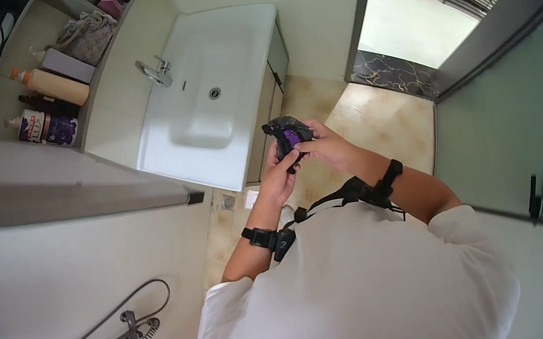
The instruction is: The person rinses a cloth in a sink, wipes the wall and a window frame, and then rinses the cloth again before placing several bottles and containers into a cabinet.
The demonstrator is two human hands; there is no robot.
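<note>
Both hands hold one small black object (293, 138) with a purple patch in its middle, in front of my body beside the washbasin's right front corner. Its exact kind I cannot make out; the dark upper end looks rounded and shiny. My left hand (277, 174) grips it from the lower left, thumb on its face. From the right, my right hand (327, 146) closes round it, with the thumb reaching over the purple part. The fingers behind the object are mostly hidden. Black straps with small devices sit on both forearms.
A white washbasin (208, 119) with a chrome tap (156, 72) stands ahead on the left. Bottles (57, 87) and a bunched cloth (87, 38) fill the shelf at the far left. A shower handset (147, 331) hangs lower left. A frosted glass door (510, 120) is on the right.
</note>
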